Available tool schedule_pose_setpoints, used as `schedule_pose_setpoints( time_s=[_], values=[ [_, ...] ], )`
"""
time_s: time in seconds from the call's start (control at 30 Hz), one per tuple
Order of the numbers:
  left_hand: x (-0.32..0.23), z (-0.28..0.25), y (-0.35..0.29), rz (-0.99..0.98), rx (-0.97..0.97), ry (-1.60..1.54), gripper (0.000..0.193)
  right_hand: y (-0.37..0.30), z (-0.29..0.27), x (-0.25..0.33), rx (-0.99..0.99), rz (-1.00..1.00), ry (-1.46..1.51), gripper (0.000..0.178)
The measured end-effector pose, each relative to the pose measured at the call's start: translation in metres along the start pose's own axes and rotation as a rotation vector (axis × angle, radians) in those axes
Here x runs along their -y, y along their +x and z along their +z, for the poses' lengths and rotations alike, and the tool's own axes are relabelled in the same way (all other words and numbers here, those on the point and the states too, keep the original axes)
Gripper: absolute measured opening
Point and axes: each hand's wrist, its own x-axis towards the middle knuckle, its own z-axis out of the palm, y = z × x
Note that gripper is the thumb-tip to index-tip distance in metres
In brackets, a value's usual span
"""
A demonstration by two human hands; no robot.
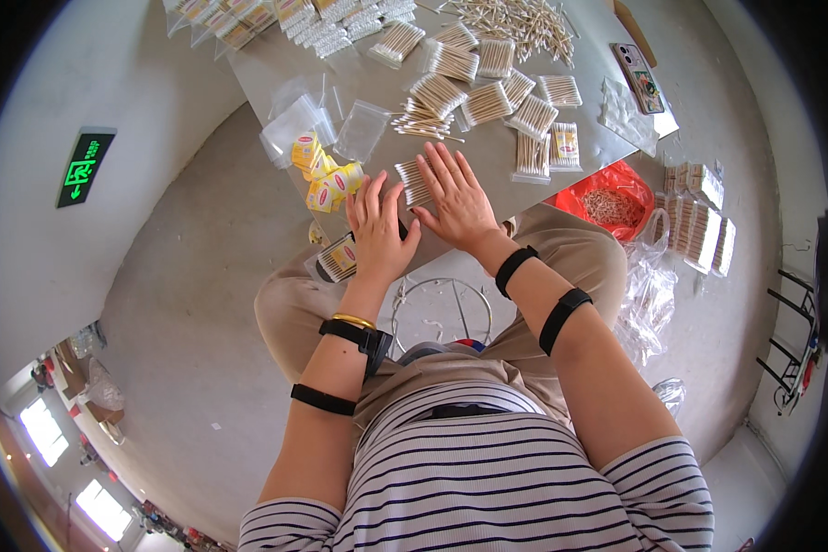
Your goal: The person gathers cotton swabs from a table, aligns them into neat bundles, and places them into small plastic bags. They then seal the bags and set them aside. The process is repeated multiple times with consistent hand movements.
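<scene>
My right hand [458, 201] lies flat with fingers stretched, its edge against a small bundle of cotton swabs [412, 183] near the table's front edge. Just left of that bundle is my left hand [377, 230], fingers apart and slightly bent, nothing visible in them. Yellow printed cards [336, 187] lie beyond its fingertips. Empty clear plastic bags [362, 131] are spread behind the cards. Below my left hand, a clear pack of swabs with a yellow card [339, 259] sits by my left knee. A loose group of swabs [421, 122] lies beyond my right fingertips.
Several filled swab packs [451, 63] cover the table's middle, with a loose swab pile [515, 26] behind. A phone [637, 78] lies at the right edge. A red bag [570, 197] holding swabs and stacked swab bundles [695, 221] are beside my right knee.
</scene>
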Motion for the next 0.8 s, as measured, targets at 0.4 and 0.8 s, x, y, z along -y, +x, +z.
schedule_pose_setpoints(
  time_s=[0.4,0.8],
  values=[
    [0.0010,0.0029,0.0055,0.003,-0.024,-0.017,0.066,0.0000,0.0006,-0.0005,0.002,0.004,0.005,0.085],
    [0.0058,0.0040,0.0084,-0.009,-0.007,-0.004,0.068,-0.0002,0.0000,-0.0003,0.003,0.003,0.005,0.085]
  ],
)
